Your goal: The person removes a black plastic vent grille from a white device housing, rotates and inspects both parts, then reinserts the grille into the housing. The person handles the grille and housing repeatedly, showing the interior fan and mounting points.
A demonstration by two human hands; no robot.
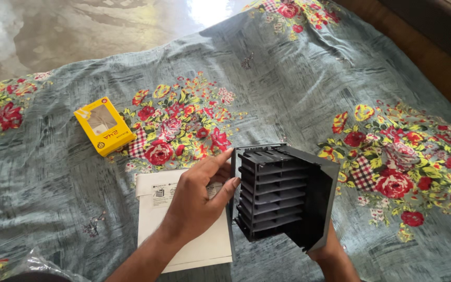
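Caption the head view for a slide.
Both hands, left and right, hold a black slotted plastic rack over a floral bedsheet.

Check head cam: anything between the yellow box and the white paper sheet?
Nothing in the head view: only bare floral bedsheet between the yellow box and the white paper sheet. The left hand lies on the sheet's right part, away from that gap.

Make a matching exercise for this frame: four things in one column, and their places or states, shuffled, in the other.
Things:
1. yellow box
2. white paper sheet
3. black slotted organiser
4. clear plastic wrap

Places or states:
A. gripped by left hand and right hand
B. bottom left corner of the view
C. alone on the floral bedsheet, upper left
D. flat beneath the left forearm

Pairs: 1-C, 2-D, 3-A, 4-B
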